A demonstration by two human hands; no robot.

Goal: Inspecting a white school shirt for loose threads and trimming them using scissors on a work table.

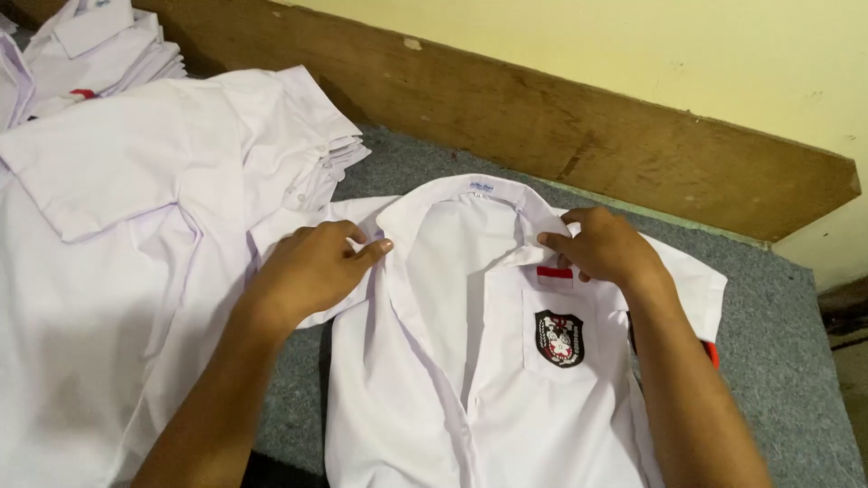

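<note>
Two bare forearms come in from the lower edge of the head view, each ending in a bare hand: the left hand and the right hand. No sleeve or cuff shows on either arm as far as the frame reaches; both are uncovered from wrist to the picture's edge. Neither wrist carries a watch or band, and no ring shows on the fingers. The fingernails are short and plain.
</note>
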